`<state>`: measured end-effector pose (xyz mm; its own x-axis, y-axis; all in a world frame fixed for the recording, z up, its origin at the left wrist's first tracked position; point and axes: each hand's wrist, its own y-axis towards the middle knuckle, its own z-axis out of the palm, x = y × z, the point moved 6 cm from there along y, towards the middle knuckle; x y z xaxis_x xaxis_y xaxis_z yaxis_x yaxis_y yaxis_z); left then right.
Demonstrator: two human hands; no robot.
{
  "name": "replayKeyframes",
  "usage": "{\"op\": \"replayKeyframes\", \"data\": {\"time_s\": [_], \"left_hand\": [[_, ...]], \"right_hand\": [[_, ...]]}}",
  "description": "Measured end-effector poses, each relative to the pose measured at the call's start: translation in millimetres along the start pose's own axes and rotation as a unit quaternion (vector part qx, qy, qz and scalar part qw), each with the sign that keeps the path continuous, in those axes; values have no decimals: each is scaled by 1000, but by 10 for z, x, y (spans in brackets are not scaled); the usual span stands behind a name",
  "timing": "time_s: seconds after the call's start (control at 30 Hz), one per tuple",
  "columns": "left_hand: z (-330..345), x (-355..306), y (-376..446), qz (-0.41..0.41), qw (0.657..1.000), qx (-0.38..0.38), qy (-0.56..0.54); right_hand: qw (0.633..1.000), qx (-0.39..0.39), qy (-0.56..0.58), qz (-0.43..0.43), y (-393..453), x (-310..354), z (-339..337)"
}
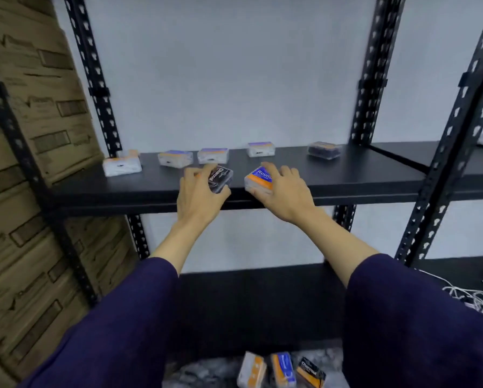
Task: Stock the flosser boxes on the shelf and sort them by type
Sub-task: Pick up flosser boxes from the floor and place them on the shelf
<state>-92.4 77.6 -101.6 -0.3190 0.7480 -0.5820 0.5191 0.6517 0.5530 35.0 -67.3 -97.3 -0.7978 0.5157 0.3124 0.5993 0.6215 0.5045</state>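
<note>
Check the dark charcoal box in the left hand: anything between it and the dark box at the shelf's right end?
Yes. The right hand and its orange-and-blue box sit just right of the charcoal box. Past them, bare shelf up to the dark box.

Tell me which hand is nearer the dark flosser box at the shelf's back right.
Right. The right hand lies below-left of the dark flosser box; the left hand is farther left.

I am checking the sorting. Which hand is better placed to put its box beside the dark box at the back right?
Probably the right hand, nearer the dark box; but it holds the orange box, the wrong type.
</note>
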Motion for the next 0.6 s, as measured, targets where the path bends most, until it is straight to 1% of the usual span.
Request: {"op": "replayKeyframes", "data": {"time_s": [0.07,0.17,0.23,0.4,0.5,0.6], "left_hand": [[36,-58,-315,22,999,-19,-27],[280,1,-734,6,1000,3,-16],[542,109,-1010,-19,999,39,-10],[1419,584,-1696,-68,983,167,12],[1974,936,-2120,-117,966,229,39],[2497,1221,-2530,-166,941,290,58]], "right_hand": [[999,-38,26,-1,-298,-111,-27],[999,-22,38,7,-723,-358,173],[999,14,28,19,-1006,-560,428],[989,127,22,78,-1706,-1170,1240],[972,202,14,120,-2073,-1562,1769],[950,265,9,164,-2410,-1940,2269]]}}
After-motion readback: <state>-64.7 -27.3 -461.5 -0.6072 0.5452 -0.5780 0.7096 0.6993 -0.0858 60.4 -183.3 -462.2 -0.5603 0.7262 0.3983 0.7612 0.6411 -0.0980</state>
